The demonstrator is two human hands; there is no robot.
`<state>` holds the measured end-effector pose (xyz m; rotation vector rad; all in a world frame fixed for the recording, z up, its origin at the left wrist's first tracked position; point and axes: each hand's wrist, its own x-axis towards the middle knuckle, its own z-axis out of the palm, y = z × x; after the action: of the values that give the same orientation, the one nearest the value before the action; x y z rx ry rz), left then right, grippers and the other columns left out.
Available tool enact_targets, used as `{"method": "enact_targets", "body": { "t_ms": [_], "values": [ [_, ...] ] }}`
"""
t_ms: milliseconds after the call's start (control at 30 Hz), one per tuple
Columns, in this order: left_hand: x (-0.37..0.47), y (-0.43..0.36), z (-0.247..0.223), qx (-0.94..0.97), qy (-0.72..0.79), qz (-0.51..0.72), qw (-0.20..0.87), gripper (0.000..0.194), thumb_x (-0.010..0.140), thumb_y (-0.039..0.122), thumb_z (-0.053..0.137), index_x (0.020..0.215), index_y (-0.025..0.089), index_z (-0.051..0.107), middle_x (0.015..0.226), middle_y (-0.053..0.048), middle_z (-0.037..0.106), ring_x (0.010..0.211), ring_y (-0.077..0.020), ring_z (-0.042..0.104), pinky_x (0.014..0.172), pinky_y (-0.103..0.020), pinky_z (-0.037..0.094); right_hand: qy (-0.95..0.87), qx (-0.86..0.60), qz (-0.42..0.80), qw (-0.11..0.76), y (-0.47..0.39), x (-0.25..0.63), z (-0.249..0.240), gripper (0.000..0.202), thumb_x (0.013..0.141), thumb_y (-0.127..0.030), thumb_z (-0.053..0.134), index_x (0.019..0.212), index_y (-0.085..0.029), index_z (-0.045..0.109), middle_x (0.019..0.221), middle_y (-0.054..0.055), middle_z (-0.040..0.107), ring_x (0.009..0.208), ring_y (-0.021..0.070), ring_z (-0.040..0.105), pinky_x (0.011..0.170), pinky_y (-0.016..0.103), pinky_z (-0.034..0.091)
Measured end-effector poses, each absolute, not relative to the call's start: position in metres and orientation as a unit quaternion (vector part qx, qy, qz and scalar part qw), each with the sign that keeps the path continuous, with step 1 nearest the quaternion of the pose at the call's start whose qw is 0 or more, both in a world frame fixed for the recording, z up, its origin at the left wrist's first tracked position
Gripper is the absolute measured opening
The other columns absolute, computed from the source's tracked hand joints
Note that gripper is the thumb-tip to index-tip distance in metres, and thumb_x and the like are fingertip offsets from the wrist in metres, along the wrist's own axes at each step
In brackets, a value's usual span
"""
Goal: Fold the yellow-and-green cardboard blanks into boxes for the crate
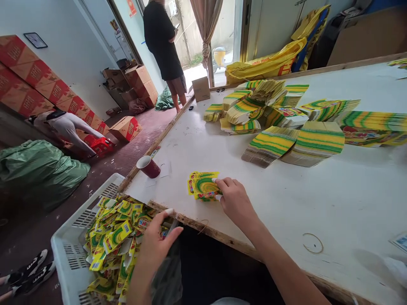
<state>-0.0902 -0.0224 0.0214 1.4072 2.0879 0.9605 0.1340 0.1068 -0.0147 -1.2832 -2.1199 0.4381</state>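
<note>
On the white table [203, 152], a small stack of printed yellow-and-green flat cartons [203, 185] lies near the front edge. My right hand [234, 200] has its fingertips and thumb at the stack's right side, gripping it there. My left hand [157, 239] is held at the wooden table edge with thumb and fingers apart and nothing between them. Just beyond it, below the table's left corner, a white plastic crate [60, 250] holds a heap of folded yellow-and-green cartons [117, 237].
A maroon mug [149, 167] stands near the table's left edge. Banded stacks of flat cartons [270, 144] spread across the far right. A rubber band [313, 243] lies at the front right. One person [162, 42] stands by the doorway; another [70, 127] bends beside red-and-brown boxes [34, 76].
</note>
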Motion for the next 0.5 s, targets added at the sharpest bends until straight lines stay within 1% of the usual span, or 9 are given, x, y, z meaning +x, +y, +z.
{"method": "enact_targets", "body": {
  "t_ms": [100, 167, 200, 267, 333, 367, 433, 500],
  "values": [
    [-0.055, -0.017, 0.021, 0.53, 0.7, 0.362, 0.314, 0.039, 0.072, 0.038, 0.077, 0.107, 0.022, 0.071, 0.109, -0.009, 0.077, 0.104, -0.0288, 0.071, 0.098, -0.045, 0.053, -0.802, -0.491, 0.155, 0.304, 0.097, 0.134, -0.012, 0.045, 0.075, 0.006, 0.053, 0.112, -0.018, 0.064, 0.105, 0.014, 0.067, 0.094, 0.0311, 0.061, 0.084, 0.046, 0.05],
    [-0.042, -0.015, 0.018, 0.534, 0.67, 0.363, 0.365, 0.036, 0.074, 0.036, 0.076, 0.107, 0.022, 0.071, 0.105, -0.009, 0.078, 0.1, -0.0273, 0.072, 0.097, -0.045, 0.054, -0.798, -0.496, 0.15, 0.307, 0.091, 0.135, -0.005, 0.047, 0.075, 0.004, 0.055, 0.116, -0.018, 0.061, 0.108, 0.014, 0.066, 0.096, 0.0316, 0.06, 0.084, 0.047, 0.049],
    [-0.037, -0.014, 0.016, 0.528, 0.656, 0.369, 0.392, 0.037, 0.075, 0.037, 0.077, 0.108, 0.022, 0.071, 0.104, -0.01, 0.078, 0.099, -0.0267, 0.072, 0.096, -0.044, 0.054, -0.794, -0.5, 0.147, 0.313, 0.088, 0.136, -0.001, 0.049, 0.075, 0.003, 0.055, 0.118, -0.018, 0.059, 0.108, 0.015, 0.065, 0.097, 0.0316, 0.06, 0.085, 0.047, 0.049],
    [-0.029, -0.012, 0.01, 0.493, 0.623, 0.419, 0.439, 0.05, 0.071, 0.047, 0.081, 0.112, 0.021, 0.068, 0.107, -0.012, 0.077, 0.1, -0.0268, 0.071, 0.093, -0.042, 0.056, -0.784, -0.492, 0.161, 0.343, 0.079, 0.137, 0.007, 0.052, 0.074, 0.002, 0.055, 0.122, -0.017, 0.054, 0.106, 0.013, 0.064, 0.096, 0.0306, 0.06, 0.085, 0.046, 0.048],
    [-0.02, -0.009, 0.006, 0.442, 0.569, 0.517, 0.462, 0.072, 0.063, 0.065, 0.081, 0.116, 0.019, 0.065, 0.114, -0.014, 0.073, 0.107, -0.0296, 0.068, 0.09, -0.041, 0.056, -0.771, -0.457, 0.226, 0.383, 0.066, 0.136, 0.015, 0.053, 0.072, -0.001, 0.056, 0.122, -0.019, 0.05, 0.1, 0.01, 0.063, 0.091, 0.0275, 0.06, 0.081, 0.042, 0.05],
    [-0.015, -0.007, 0.005, 0.413, 0.537, 0.575, 0.459, 0.079, 0.061, 0.073, 0.077, 0.117, 0.02, 0.064, 0.116, -0.014, 0.072, 0.111, -0.0309, 0.067, 0.09, -0.041, 0.056, -0.763, -0.43, 0.276, 0.397, 0.058, 0.135, 0.018, 0.052, 0.071, -0.001, 0.056, 0.119, -0.02, 0.05, 0.096, 0.007, 0.061, 0.087, 0.0252, 0.059, 0.077, 0.039, 0.051],
    [-0.006, -0.003, 0.009, 0.352, 0.478, 0.678, 0.433, 0.08, 0.063, 0.084, 0.065, 0.115, 0.022, 0.065, 0.116, -0.012, 0.07, 0.113, -0.031, 0.065, 0.09, -0.041, 0.056, -0.741, -0.376, 0.386, 0.4, 0.042, 0.13, 0.022, 0.05, 0.067, 0.0, 0.054, 0.11, -0.023, 0.049, 0.09, 0.002, 0.058, 0.078, 0.0201, 0.057, 0.067, 0.031, 0.05],
    [0.002, 0.0, 0.019, 0.287, 0.44, 0.745, 0.411, 0.072, 0.067, 0.085, 0.06, 0.107, 0.025, 0.068, 0.105, -0.007, 0.071, 0.104, -0.0277, 0.067, 0.087, -0.038, 0.057, -0.706, -0.333, 0.48, 0.401, 0.027, 0.124, 0.024, 0.048, 0.062, 0.003, 0.05, 0.102, -0.025, 0.048, 0.084, -0.002, 0.054, 0.072, 0.0161, 0.053, 0.062, 0.026, 0.048]
  ]
}}
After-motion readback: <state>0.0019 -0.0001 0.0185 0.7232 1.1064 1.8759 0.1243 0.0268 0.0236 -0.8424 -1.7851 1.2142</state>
